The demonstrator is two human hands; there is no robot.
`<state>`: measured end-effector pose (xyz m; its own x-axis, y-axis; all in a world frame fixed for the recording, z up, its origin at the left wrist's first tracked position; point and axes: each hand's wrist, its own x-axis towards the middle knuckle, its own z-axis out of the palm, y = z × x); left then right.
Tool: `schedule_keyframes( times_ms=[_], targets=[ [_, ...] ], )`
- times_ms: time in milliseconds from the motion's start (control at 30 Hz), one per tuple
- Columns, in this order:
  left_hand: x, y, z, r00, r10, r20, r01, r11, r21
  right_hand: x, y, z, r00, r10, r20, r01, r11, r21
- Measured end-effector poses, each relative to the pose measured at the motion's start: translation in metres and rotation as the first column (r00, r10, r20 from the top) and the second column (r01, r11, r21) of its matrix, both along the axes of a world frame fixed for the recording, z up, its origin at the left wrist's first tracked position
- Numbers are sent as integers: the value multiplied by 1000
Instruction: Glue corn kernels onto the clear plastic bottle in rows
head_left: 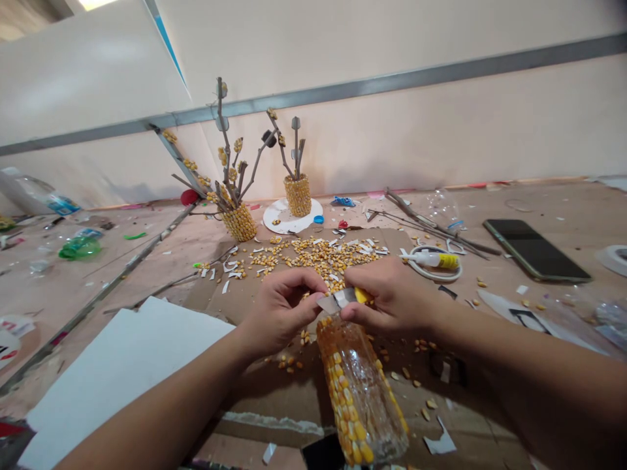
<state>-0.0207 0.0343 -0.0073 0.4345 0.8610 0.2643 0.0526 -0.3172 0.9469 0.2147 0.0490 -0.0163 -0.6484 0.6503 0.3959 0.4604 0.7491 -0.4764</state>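
Observation:
A clear plastic bottle lies on the cardboard in front of me, partly covered with glued yellow corn kernels. My left hand is pinched shut at a small strip of white tape or paper over the bottle's far end. My right hand is closed on the same strip from the right, with something yellow between its fingers. Loose corn kernels are scattered just beyond both hands.
Two corn-covered cups with twig branches stand at the back. A glue tube and a phone lie to the right, a white sheet at left, and plastic bottles at far left.

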Motion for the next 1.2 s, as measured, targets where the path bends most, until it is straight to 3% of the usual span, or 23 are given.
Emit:
schedule_keyframes(
  times_ms=[600,1200],
  targets=[
    [0,0,2,999,3,-44,3,989,145,-3,-3,1,1000,8,-9,-7,1000,18],
    [1,-1,3,998,-6,-59,17,982,186,-1,-3,-1,999,15,-32,-14,999,35]
  ],
)
